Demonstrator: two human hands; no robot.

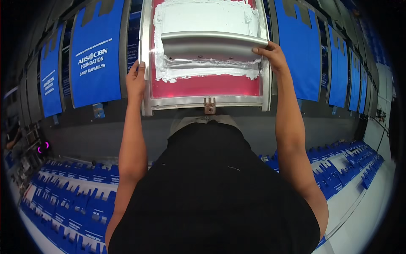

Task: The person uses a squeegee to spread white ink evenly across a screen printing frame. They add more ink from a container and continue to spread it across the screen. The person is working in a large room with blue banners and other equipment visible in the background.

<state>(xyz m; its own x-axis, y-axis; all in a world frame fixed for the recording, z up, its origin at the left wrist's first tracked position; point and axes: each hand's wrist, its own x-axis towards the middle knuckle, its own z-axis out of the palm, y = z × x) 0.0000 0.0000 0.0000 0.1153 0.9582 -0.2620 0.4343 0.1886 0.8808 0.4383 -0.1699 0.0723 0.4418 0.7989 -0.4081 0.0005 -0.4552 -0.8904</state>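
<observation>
One curved squeegee (207, 45) (smooth, silvery) is in the right hand (275, 56); the left hand (135, 79) grips a metal frame (177, 102).

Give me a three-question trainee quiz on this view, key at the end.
1. Which hand grips one end of the long metal scraper?
2. True or false: the left hand is at the left side of the metal frame.
3. Pick one. What colour is the paste spread on the red panel?
A) black
B) white
C) yellow

Key:
1. The right hand.
2. True.
3. B.
</observation>
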